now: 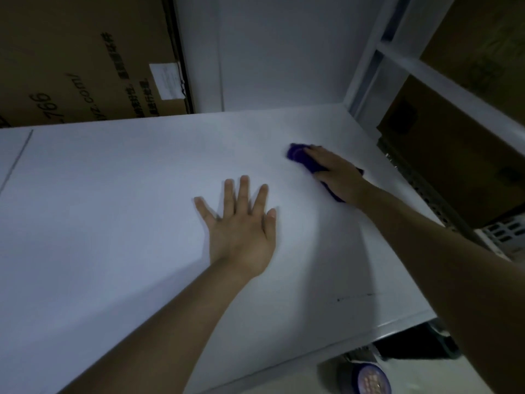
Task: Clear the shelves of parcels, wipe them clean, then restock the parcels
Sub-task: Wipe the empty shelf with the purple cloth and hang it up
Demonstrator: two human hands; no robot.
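Note:
A white shelf board (pixel 113 223) fills most of the view. My left hand (pixel 241 226) lies flat on it near the middle, fingers straight and spread. Further right and deeper in, my right hand (pixel 338 174) presses a purple cloth (pixel 298 153) against the shelf near its right side; the cloth sticks out past the fingertips and under the palm. No parcel lies on this board.
A large printed cardboard box (pixel 85 61) stands at the back left. White upright posts (pixel 366 78) and more brown boxes (pixel 454 143) are on the right. A white slotted crate (pixel 505 234) sits at the right edge. Below the front edge is a round blue-rimmed object (pixel 369 379).

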